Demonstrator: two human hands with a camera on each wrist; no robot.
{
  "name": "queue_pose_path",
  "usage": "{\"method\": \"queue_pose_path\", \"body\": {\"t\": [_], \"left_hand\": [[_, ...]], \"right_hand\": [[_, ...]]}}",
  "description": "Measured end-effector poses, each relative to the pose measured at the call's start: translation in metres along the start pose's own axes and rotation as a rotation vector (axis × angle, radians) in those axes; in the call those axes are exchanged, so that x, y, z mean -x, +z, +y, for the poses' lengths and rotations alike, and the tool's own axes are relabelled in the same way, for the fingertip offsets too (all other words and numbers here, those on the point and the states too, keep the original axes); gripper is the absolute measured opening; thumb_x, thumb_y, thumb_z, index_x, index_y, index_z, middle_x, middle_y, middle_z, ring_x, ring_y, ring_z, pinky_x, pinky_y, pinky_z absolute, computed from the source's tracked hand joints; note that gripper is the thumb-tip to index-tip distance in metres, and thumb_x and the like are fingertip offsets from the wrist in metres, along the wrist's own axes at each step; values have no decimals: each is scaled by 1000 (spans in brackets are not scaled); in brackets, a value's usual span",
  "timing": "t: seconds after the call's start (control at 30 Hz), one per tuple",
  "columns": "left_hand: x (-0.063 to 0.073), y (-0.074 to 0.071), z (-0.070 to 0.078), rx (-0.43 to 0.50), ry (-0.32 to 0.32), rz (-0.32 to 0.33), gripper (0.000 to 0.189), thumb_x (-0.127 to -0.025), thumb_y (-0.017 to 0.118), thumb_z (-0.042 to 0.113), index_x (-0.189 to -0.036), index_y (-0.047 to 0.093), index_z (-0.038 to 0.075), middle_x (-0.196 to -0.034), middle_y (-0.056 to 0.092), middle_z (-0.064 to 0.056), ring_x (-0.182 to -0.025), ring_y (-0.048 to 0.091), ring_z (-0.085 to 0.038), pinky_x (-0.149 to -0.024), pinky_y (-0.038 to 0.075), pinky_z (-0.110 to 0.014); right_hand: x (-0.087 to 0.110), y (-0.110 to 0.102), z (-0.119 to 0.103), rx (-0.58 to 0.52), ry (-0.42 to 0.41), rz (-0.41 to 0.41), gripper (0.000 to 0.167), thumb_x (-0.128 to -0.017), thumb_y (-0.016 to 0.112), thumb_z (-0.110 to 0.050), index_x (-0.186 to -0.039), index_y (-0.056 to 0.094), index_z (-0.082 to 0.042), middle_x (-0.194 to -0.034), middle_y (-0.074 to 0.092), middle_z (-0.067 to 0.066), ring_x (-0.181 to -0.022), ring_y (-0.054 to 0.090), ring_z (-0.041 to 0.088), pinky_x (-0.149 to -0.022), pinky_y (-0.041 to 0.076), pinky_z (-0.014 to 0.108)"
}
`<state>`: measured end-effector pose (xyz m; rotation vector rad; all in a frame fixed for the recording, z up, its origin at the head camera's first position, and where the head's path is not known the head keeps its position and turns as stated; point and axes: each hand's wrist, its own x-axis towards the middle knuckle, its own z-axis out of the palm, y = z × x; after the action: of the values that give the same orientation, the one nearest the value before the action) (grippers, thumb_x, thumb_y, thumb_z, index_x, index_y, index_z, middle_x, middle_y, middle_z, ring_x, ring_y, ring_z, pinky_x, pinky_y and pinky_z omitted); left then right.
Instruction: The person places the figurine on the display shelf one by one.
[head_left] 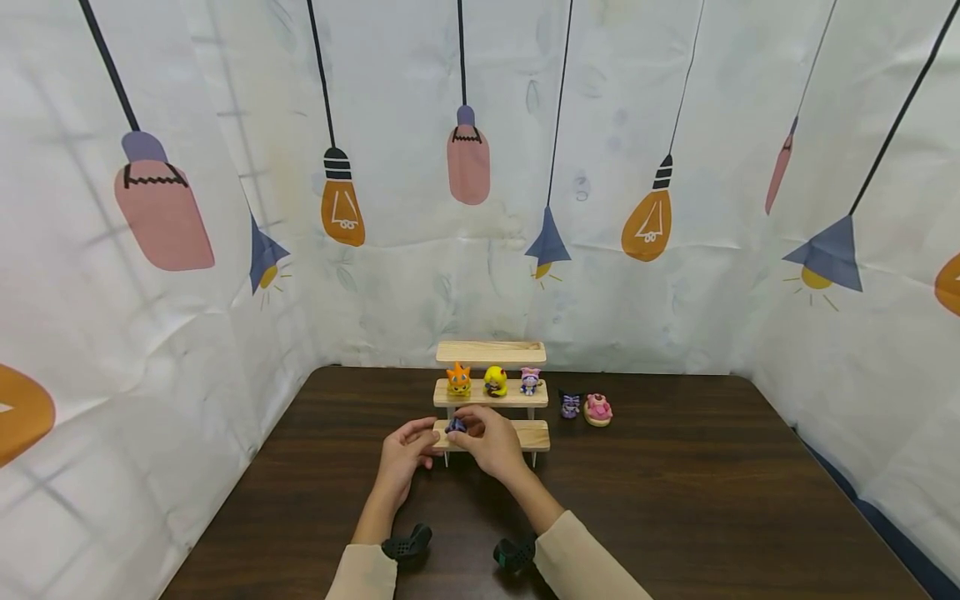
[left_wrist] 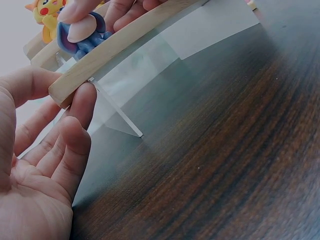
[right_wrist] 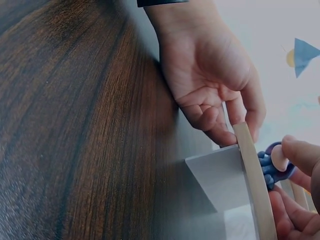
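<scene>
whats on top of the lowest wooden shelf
A blue figurine rests near the left end of the lowest shelf, pinched by the right hand. In the head view, that hand covers part of the top, hiding what is behind it.

We find the blue figurine (head_left: 456,426) largely covered by the right hand (head_left: 487,440) in the head view; from the left wrist, the thumb conceals part of its head. In that view the top edge crops the orange-eared figurine (head_left: 459,380) and the right hand, while the left edge cuts the left hand (head_left: 402,454). From the right wrist, we note the right hand cut by the right edge and the shelf board (head_left: 517,435) by the bottom. The head view loses the worktop's (head_left: 675,483) near edge and both sleeves (head_left: 367,571) below; we cannot read the dark-eared figurine's (head_left: 570,406) features at that size.
</scene>
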<state>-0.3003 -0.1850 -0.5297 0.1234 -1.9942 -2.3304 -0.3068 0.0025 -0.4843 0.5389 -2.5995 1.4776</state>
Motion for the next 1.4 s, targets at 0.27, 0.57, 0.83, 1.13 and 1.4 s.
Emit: {"method": "queue_pose_path", "body": {"t": [0.27,0.57,0.83,1.13,1.4], "left_hand": [[0,0,1,6,-5,-6,39,-96,68,9,-132,62,-6,-89,75,2,-69,71,-14,-53,49,-23],[-1,1,0,5,-3,-8,40,-96,68,7,-133,60,-7,-89,74,1,-67,71,-14,-52,48,-22],[0,2,1,-7,-4,10,38,-96,67,5,-131,62,-7,-89,73,0,-67,71,-16,-52,48,-23],[-1,1,0,-14,-3,17,36,-95,68,6,-129,64,-5,-90,73,0,-68,72,-16,-52,49,-23],[-2,2,0,-21,-9,25,35,-94,69,6,-127,65,-4,-90,74,0,-68,72,-16,-52,49,-23]], "right_hand": [[2,-6,4,-76,3,-26,37,-90,80,-32,-122,71,-18,-115,74,5,-92,68,14,-78,57,31],[6,-25,12,-120,-25,-110,34,-94,75,-31,-123,70,-13,-112,73,4,-93,67,15,-80,56,30],[9,-50,26,-157,-58,-253,30,-99,68,-26,-120,70,-5,-106,72,5,-89,64,14,-77,53,25],[12,-78,38,-152,-36,-356,23,-99,68,-25,-116,72,-10,-108,71,9,-90,61,16,-77,52,25],[12,-110,44,-187,6,-435,25,-101,65,-25,-117,71,-6,-104,70,9,-92,64,16,-89,57,44]]}}
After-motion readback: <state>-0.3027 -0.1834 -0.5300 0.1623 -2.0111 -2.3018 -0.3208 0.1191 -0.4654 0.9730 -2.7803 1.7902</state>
